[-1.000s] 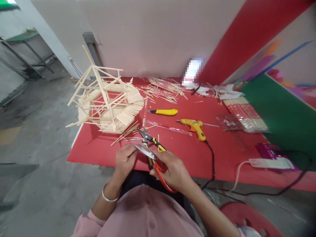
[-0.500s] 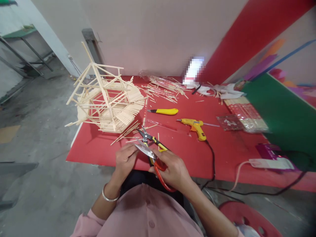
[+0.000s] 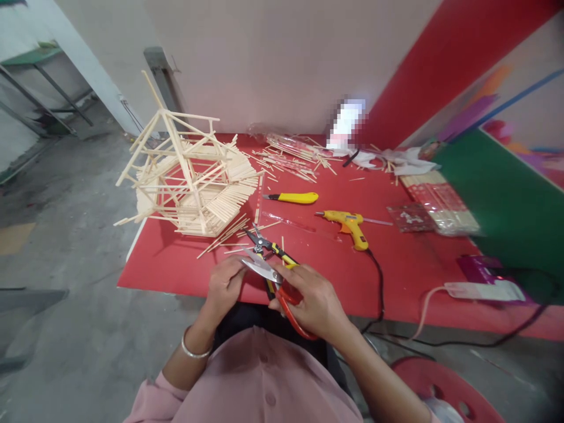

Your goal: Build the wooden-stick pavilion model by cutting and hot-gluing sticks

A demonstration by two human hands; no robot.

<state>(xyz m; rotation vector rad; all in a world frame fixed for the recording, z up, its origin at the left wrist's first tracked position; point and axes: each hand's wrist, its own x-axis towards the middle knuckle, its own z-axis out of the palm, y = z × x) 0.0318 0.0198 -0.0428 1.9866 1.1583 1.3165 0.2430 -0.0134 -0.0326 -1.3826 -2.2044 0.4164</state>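
Note:
My right hand (image 3: 314, 304) grips red-handled scissors (image 3: 282, 294), blades pointing left toward my left hand (image 3: 224, 285). My left hand pinches a thin wooden stick (image 3: 245, 253) at the blade tips, over the near edge of the red table (image 3: 176, 267). Yellow-handled snips (image 3: 267, 245) lie on the table just beyond my hands. A house-like model of wooden sticks (image 3: 189, 176) stands at the table's left end.
A yellow utility knife (image 3: 294, 198) and a yellow glue gun (image 3: 348, 226) with a black cord lie mid-table. Loose sticks (image 3: 295, 157) and plastic packs (image 3: 434, 205) sit farther back and right. A power strip (image 3: 480, 289) lies at the right. A red stool (image 3: 440, 390) is below right.
My hands and the scissors have hardly moved; the right hand has shifted slightly on the handles. The view has drifted a little.

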